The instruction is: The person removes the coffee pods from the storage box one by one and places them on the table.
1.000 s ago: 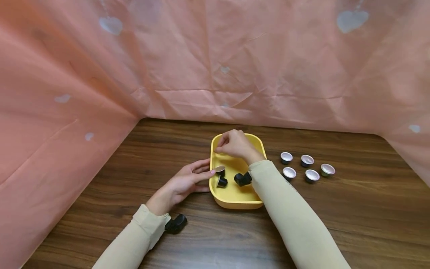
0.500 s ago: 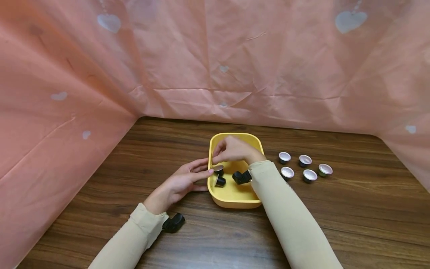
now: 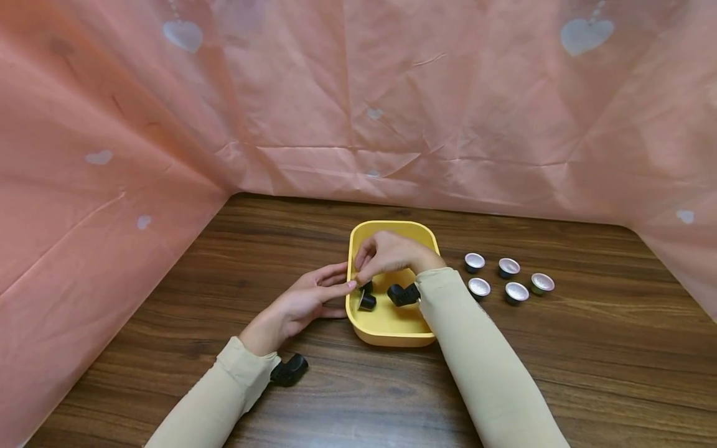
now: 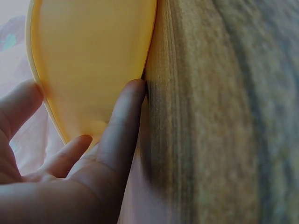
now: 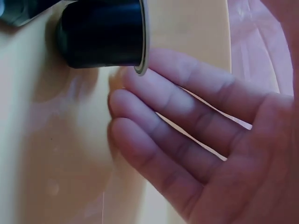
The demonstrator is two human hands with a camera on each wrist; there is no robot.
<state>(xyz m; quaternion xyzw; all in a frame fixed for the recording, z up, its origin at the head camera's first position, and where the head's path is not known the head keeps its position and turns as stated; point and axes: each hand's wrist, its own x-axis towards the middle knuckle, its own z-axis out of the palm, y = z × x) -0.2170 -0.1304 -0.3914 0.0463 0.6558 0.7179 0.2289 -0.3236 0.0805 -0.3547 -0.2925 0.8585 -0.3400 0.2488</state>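
A yellow rectangular tub stands on the table with two dark coffee capsules inside, near its left wall. One capsule stands lid up; the other capsule lies on its side. My right hand reaches down into the tub, its fingertips right at the upright capsule's rim. In the right wrist view its fingers are nearly straight beside that rim, with the thumb tip out of frame. From outside, my left hand touches the tub's left wall with spread fingers, its thumb at the rim.
Several coffee capsules stand lid up in two loose rows on the table, right of the tub. The dark wooden table is bounded by a pink curtain at the back and left. A black wrist camera sits below each wrist.
My right hand has come down and nearer along the tub's left side to the upright capsule, now covering most of its lid. The left hand has kept its place at the tub.
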